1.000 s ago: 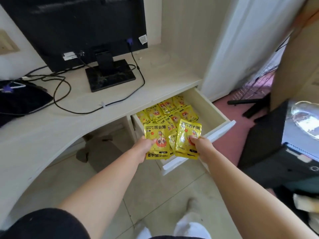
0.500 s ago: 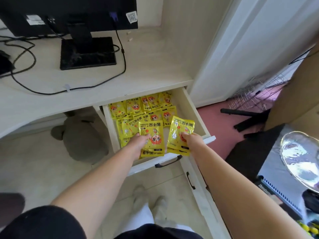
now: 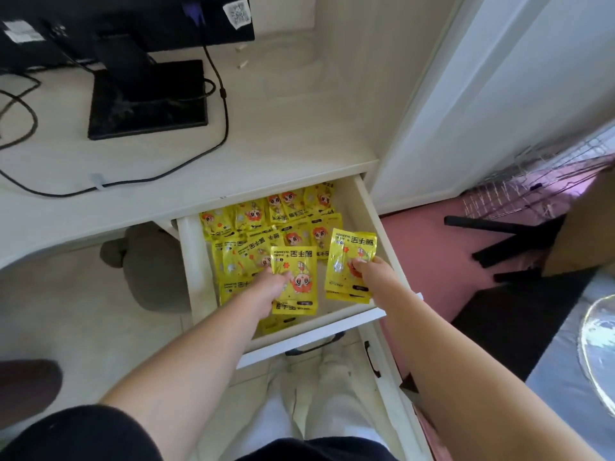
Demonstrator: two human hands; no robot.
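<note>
An open white drawer [image 3: 372, 224] under the desk holds several yellow hand-warmer packets [image 3: 253, 224]. My left hand [image 3: 269, 291] pinches a small stack of yellow packets [image 3: 296, 277] over the drawer's front middle. My right hand [image 3: 372, 274] pinches another small stack of yellow packets [image 3: 349, 257] over the drawer's right side. Both stacks are held just above the loose packets, with the printed faces toward me.
A black monitor base [image 3: 146, 104] and cables [image 3: 219, 94] sit on the pale desk top [image 3: 283, 134]. A grey stool [image 3: 149, 264] stands under the desk. A lower drawer with a black handle [image 3: 371, 359] is below. A pink floor and black stand legs [image 3: 499, 241] lie to the right.
I have stepped closer and now look more steeply down into the drawer. Both hands still hold their packet stacks, now lower over the drawer.
</note>
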